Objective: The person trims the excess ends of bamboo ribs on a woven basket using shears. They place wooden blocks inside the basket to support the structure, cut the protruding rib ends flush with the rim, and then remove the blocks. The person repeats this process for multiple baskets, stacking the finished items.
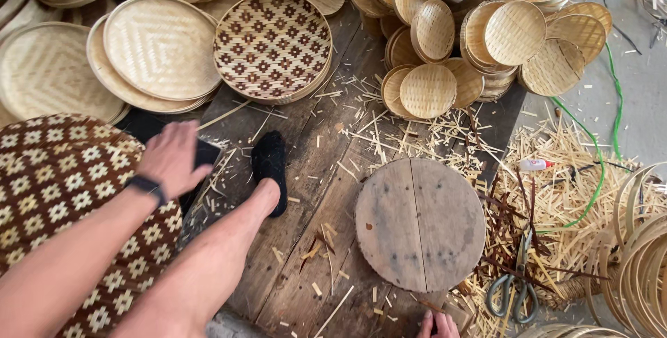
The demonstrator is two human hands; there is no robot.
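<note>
My left hand (170,159), with a black band at the wrist, reaches out at the left. Its fingers curl over a black flat object (206,152) beside the stack of brown-and-white patterned woven trays (55,185). Only the knuckles of my right hand (438,325) show, at the bottom edge just below the round wooden board (419,223). What it holds is hidden. My leg stretches over the plank floor and ends in a black sock (269,164).
Another patterned tray (272,45) and pale woven trays (160,46) lie at the back. Small round woven lids (431,88) are heaped at the back right. Scissors (513,289), bamboo strips, hoops (639,261) and a green cord (597,164) sit at the right.
</note>
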